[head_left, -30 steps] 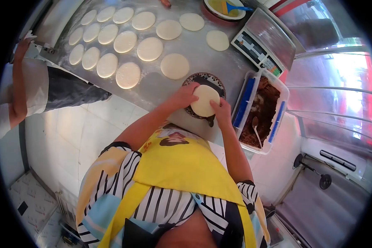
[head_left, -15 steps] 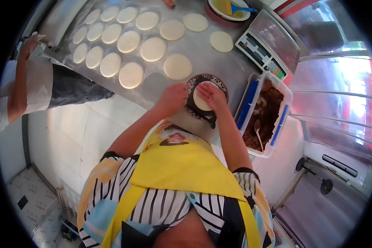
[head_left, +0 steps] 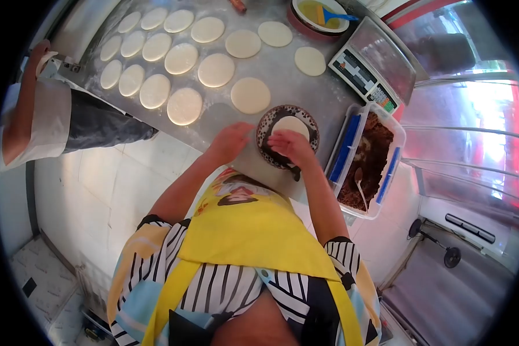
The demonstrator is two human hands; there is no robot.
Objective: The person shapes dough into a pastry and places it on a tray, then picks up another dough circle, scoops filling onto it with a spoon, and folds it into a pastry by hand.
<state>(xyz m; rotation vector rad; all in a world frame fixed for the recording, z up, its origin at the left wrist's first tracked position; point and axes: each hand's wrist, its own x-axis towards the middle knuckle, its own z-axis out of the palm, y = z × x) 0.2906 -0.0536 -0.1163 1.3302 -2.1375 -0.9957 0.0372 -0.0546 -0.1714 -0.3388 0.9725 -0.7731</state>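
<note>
Pale dough is presented as a single disc [head_left: 292, 123] in the middle of the plate [head_left: 262, 128], directly before the body, presumably so that both hands can be brought to it. The right hand [head_left: 293, 145] is held with its fingers extended over the disc's near part; nothing is seen gripped, and contact cannot be confirmed. The left hand [head_left: 230, 142] is held just off the plate's left side, loosely open, with nothing visible in it. The other discs [head_left: 216, 70] are laid in rows on the powdered surface [head_left: 218, 111], mostly apart, likely to prevent sticking. The box [head_left: 398, 138] of brown crumbs [head_left: 368, 158] is placed to the right, apparently for easy reach. The plated disc is seen as flat, rounded and matt; its near edge is hidden.
</note>
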